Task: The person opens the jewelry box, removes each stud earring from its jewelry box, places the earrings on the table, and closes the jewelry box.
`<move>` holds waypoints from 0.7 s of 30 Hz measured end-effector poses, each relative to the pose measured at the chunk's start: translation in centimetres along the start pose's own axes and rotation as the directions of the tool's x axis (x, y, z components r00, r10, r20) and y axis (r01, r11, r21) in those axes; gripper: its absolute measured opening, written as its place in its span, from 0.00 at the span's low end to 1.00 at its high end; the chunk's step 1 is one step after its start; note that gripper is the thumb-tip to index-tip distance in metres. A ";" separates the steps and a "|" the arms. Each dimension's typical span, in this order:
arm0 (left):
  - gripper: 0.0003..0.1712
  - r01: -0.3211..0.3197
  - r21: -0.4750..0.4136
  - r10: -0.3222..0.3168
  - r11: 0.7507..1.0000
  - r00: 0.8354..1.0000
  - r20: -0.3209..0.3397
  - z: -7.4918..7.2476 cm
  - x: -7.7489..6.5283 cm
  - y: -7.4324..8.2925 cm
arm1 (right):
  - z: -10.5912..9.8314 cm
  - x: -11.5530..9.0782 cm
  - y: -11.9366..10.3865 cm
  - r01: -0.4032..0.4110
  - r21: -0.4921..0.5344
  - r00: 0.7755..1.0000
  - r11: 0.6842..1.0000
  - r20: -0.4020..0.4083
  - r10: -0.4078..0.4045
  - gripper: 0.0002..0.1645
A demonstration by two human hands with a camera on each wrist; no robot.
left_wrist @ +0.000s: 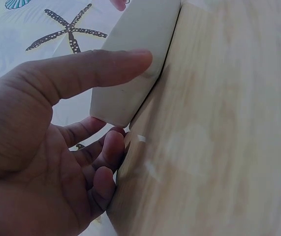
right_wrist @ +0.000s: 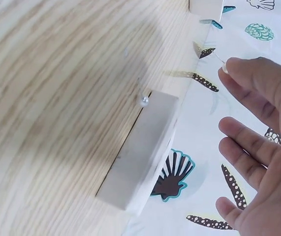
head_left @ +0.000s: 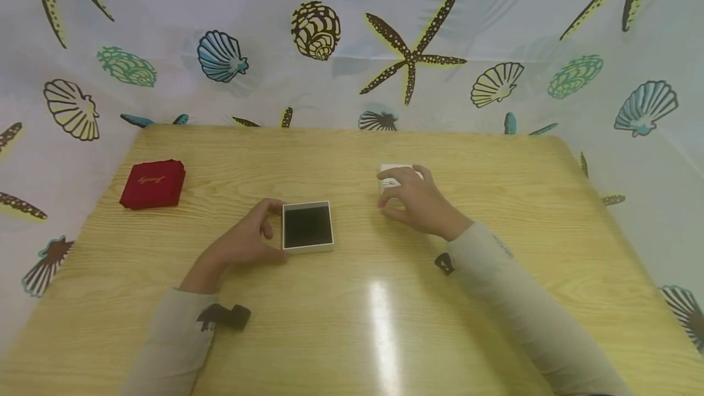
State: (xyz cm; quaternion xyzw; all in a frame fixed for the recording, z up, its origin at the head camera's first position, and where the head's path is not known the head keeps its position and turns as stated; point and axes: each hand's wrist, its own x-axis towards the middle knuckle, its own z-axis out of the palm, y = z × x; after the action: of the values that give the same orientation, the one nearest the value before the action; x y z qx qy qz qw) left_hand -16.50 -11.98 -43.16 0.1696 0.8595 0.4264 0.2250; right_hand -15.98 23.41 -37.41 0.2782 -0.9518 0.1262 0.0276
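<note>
A square white box (head_left: 308, 249) with a dark lining stands on the table. My left hand (head_left: 247, 237) holds it at its left side, thumb (left_wrist: 130, 66) on the near wall and a finger at the far one; the other fingers curl beside it. My right hand (head_left: 423, 206) hovers over a smaller-looking white box or lid (head_left: 389, 183), mostly covered in the head view. Between its thumb and forefinger it pinches a small pearl earring (right_wrist: 225, 67) with a thin pin. A second pearl earring (right_wrist: 144, 101) lies on the table against the white lid (right_wrist: 142, 152).
A red box or pouch (head_left: 153, 185) with gold lettering lies at the table's far left. The wooden table (head_left: 352, 322) ends at a hanging cloth (head_left: 352, 90) printed with shells and starfish. Straps with dark parts (head_left: 225, 316) sit on the sleeves.
</note>
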 end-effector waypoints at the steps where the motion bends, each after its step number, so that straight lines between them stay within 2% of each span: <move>1: 0.54 -0.001 0.001 0.001 1.000 1.000 0.001 0.0 0.0 0.0 | 0.1 -0.1 0.2 -0.003 0.002 1.000 1.000 0.001 0.003 0.03; 21: 0.54 0.014 0.019 -0.014 1.000 1.000 0.003 0.0 0.0 0.2 | 0.4 -1.9 2.3 -0.048 0.000 0.999 0.999 -0.016 0.048 0.03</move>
State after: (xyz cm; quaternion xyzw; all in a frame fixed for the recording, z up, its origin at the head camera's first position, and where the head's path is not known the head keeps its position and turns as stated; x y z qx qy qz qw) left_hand -16.47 -11.89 -42.95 0.1664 0.8643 0.4163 0.2279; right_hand -15.62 26.17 -38.60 0.2541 -0.9580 0.1287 0.0322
